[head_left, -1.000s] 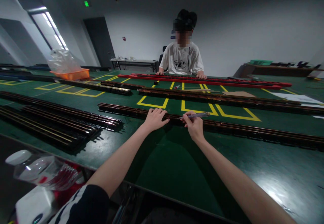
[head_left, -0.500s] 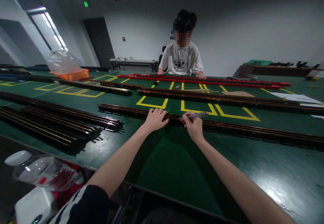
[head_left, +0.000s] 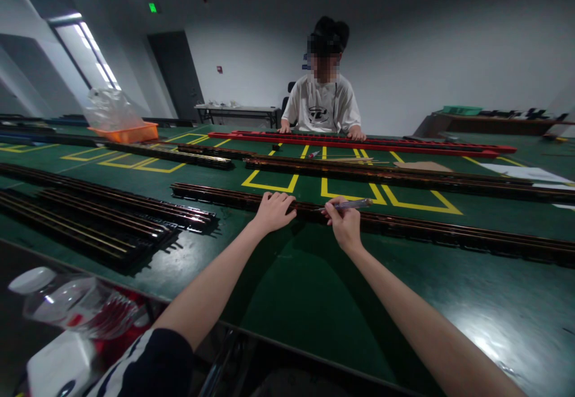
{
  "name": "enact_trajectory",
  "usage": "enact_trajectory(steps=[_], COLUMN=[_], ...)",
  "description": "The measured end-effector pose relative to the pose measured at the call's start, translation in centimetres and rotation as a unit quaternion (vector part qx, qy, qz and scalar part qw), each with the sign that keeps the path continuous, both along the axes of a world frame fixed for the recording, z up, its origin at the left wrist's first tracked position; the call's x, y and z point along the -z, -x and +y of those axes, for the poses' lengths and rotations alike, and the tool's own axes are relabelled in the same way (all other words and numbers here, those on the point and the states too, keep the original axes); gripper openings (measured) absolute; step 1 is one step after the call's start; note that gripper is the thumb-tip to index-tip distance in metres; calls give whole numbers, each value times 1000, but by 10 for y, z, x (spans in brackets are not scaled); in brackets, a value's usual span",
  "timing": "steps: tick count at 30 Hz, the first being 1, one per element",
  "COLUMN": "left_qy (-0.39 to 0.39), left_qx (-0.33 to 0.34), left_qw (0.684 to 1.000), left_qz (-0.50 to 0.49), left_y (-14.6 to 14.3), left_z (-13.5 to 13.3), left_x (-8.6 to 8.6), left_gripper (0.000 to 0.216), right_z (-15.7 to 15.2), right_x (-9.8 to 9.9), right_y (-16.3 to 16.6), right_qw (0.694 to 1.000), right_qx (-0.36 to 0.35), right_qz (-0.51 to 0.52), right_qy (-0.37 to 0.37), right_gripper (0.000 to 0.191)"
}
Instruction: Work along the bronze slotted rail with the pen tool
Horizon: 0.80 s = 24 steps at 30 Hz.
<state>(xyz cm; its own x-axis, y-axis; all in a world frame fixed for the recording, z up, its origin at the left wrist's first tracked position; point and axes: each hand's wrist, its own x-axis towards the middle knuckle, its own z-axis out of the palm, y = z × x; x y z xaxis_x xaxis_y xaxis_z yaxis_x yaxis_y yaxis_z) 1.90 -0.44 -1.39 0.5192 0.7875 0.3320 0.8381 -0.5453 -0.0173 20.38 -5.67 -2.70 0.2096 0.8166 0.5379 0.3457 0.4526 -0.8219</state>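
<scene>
A long dark strip with copper-coloured edges (head_left: 431, 229) lies across the green table (head_left: 314, 289) in front of me. My left hand (head_left: 273, 211) rests on it, fingers curled over its top. Just to the right, my right hand (head_left: 344, 223) is closed on a pen-like tool (head_left: 353, 204), whose tip touches the strip between the two hands.
More dark strips (head_left: 103, 214) lie stacked at the left, and others (head_left: 386, 172) cross the table farther back. A person in a white shirt (head_left: 322, 106) sits opposite, both hands on long red strips (head_left: 359, 141). An orange tray (head_left: 126, 132) stands far left; a plastic bottle (head_left: 67, 301) lies near me.
Both hands have crept a little farther from me along with the strip; otherwise nothing has visibly changed.
</scene>
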Motion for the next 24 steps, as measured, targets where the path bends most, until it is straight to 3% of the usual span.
enact_trajectory(steps=[24], left_qy=[-6], left_qx=[-8], left_qw=[1000], left_qz=[5], left_y=[-1], left_z=[-2], left_x=[1], left_gripper=[33], right_z=[1], right_x=[-1], right_y=[-1], right_qw=[1000], right_qx=[-11], right_qz=[-17], right_qy=[8], right_gripper=[22])
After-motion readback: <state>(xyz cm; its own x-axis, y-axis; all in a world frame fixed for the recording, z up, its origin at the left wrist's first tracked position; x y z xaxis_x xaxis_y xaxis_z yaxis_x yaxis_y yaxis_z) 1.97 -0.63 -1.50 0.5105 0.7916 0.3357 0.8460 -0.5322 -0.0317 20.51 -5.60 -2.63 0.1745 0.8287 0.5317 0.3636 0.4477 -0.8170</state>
